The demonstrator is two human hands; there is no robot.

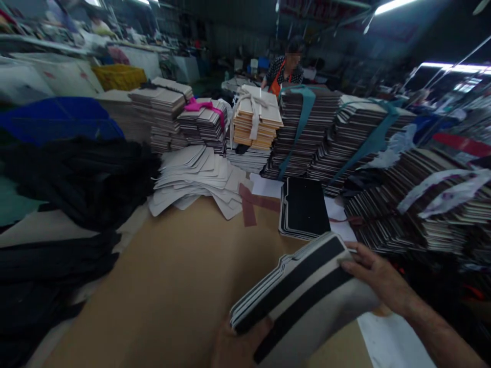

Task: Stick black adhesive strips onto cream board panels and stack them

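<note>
A stack of light grey panels with black stripes (307,291) is held tilted above the front of the brown table (172,286). My left hand (241,342), partly cut off by the lower edge, grips its near left corner, thumb on top. At the far right corner my right hand (370,271) pinches the stack between thumb and fingers. Just behind lies a neat pile of black panels (307,204). Loose light grey panels (199,176) are spread in a fanned heap at the back left of the table.
Tall tied stacks (307,122) line the back, and more tied panels (406,199) lean at the right. Black fabric (80,174) is heaped at the left. A brown strip (249,204) lies mid-table. A person in an orange apron (276,82) is beyond the stacks.
</note>
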